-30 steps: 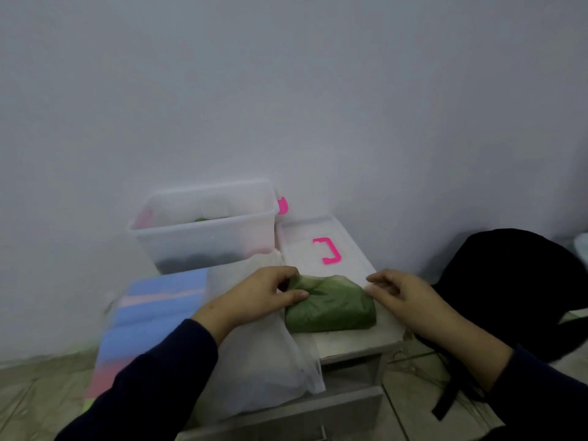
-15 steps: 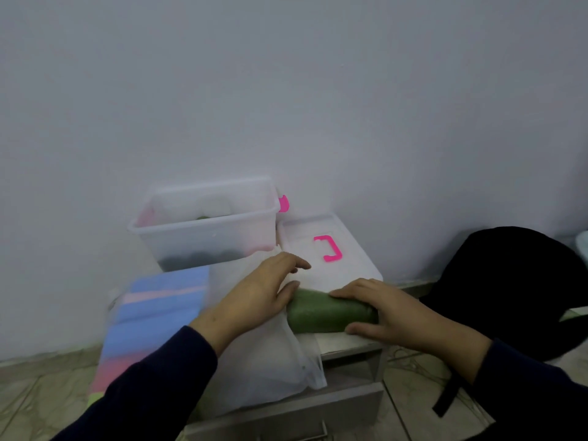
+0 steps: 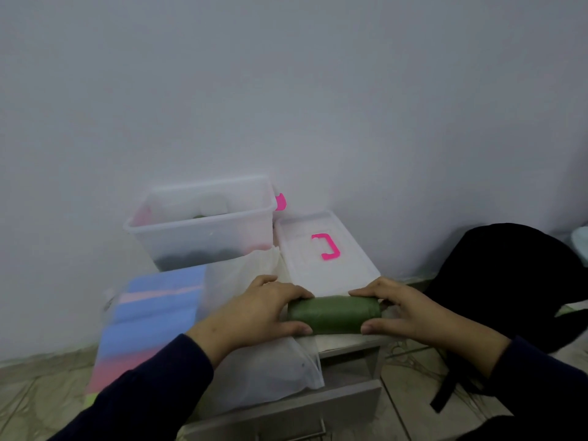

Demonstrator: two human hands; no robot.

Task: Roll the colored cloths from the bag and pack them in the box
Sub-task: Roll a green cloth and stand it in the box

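A green cloth point(image 3: 334, 314), rolled into a tight cylinder, lies across the front of a small grey cabinet top point(image 3: 346, 342). My left hand point(image 3: 254, 313) grips its left end, fingers over the top and thumb underneath. My right hand point(image 3: 404, 310) grips the right end the same way. A clear plastic box point(image 3: 203, 227) stands behind to the left, open, with dark and pale rolled cloths inside. Its white lid point(image 3: 321, 259) with a pink handle lies flat to the right. A translucent white bag point(image 3: 254, 370) lies under my left hand.
Folded blue and pink cloths point(image 3: 149, 319) lie at the left, partly inside the bag. A black backpack point(image 3: 509, 281) sits on the floor to the right. A cabinet drawer point(image 3: 318, 412) stands slightly pulled out below. The wall is close behind.
The green cloth went from a loose folded bundle to a tight roll. Both hands moved from pressing on it to gripping its two ends.
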